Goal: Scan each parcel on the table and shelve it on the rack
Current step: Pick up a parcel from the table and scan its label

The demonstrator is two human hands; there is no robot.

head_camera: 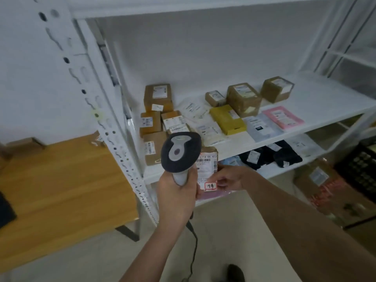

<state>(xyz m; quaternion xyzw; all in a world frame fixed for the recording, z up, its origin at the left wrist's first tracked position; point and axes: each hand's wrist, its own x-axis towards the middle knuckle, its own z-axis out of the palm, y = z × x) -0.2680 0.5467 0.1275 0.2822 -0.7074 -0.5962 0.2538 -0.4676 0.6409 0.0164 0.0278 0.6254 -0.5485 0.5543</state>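
Observation:
My left hand (176, 197) grips the handle of a grey barcode scanner (180, 151), whose head points down at a parcel. My right hand (227, 178) holds that small parcel (207, 169), a brown packet with a white label and a red-edged sticker, just in front of the rack's lower shelf edge. The scanner head hides part of the parcel's left side. The white rack (317, 102) carries several brown boxes (157, 96), a yellow box (227, 120) and flat mailers on its middle shelf.
A wooden table (61, 196) stands left of the rack, with a brown box (24, 144) at its far edge. Dark bagged parcels (270, 154) lie on the lower shelf. A cardboard carton (329, 186) and a black crate (362, 167) sit on the floor at right. The scanner cable (193, 247) hangs down.

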